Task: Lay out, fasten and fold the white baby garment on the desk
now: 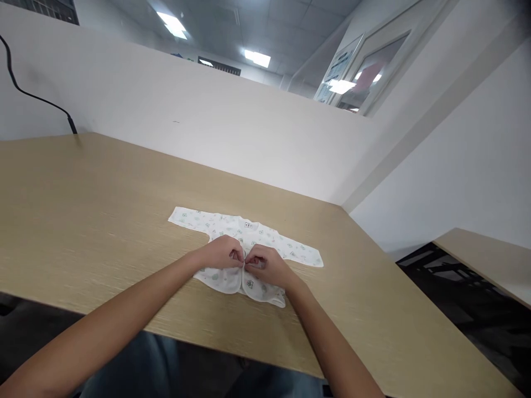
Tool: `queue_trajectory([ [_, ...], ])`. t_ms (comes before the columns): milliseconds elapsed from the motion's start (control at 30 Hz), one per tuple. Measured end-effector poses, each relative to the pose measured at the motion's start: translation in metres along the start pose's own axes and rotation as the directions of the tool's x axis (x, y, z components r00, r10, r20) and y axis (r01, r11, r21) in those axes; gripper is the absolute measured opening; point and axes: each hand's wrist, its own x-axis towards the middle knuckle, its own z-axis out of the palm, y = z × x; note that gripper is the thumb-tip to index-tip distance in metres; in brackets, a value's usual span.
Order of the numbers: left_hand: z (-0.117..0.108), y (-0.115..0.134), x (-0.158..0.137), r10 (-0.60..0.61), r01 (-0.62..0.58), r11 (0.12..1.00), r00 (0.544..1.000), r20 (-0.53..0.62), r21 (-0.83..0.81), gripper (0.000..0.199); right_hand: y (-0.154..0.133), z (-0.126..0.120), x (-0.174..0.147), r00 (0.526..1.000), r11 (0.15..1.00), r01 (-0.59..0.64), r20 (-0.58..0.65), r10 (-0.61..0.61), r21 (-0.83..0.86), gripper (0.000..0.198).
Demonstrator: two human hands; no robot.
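Nearest, below the desk's near edge, are the seated person's legs in blue trousers [136,367]. Two bare forearms reach over that edge onto a broad, pale wood-coloured desk [103,221] with a smooth, faintly streaked top.

A small white long-sleeved garment [224,279], printed with scattered grey-green motifs, lies spread out around the middle of the desk's width, nearer the near edge than the far one. Its hem, towards the person, has rounded front corners; its neckline, with a small dark-marked label, faces the far edge. One sleeve stretches flat to the left, the other towards the desk's right edge.

The left hand [223,251] and right hand [267,262] meet at the front opening. Each grip is a pinch of thumb and fingers on the cloth there, one on either side; the fingers hide exactly what lies between them.

The garment looks thin, soft and very light, likely to crease or slide if dragged. The bordered opening edges seem the best place to hold, gently, with fingertips.

Beyond the desk's far edge rises a smooth white partition [207,138]. A thin black cable [39,98] curves down towards the far left corner. Farthest are bright rectangular ceiling lights [257,58].
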Motion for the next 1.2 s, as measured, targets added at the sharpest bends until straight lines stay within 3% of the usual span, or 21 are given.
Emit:
queue_trajectory([
  [267,0.007,-0.007,0.000,-0.024,0.024,1.000,1.000,-0.013,-0.013,0.015,-0.001,-0.001,0.000,0.998,0.997,-0.060,0.011,0.060,0.040,0.006],
  [567,0.011,0.000,0.001,-0.061,0.066,0.994,0.996,-0.062,0.082,0.013,-0.003,0.001,0.001,0.996,0.995,-0.088,0.004,0.088,0.048,0.005],
  [833,0.011,0.000,-0.001,-0.004,0.013,0.993,0.997,-0.078,0.115,0.012,-0.004,0.005,0.000,0.976,0.976,-0.210,-0.046,0.213,0.057,0.004],
  [1100,0.009,0.004,-0.002,-0.006,0.013,0.998,0.993,-0.114,0.059,0.022,-0.008,0.009,0.001,0.986,0.990,-0.140,-0.097,0.136,-0.034,0.009],
  [1200,0.008,0.005,-0.001,-0.018,0.022,0.999,0.996,-0.091,0.041,0.016,-0.007,0.007,0.000,0.990,0.992,-0.128,-0.066,0.126,-0.023,0.010],
])
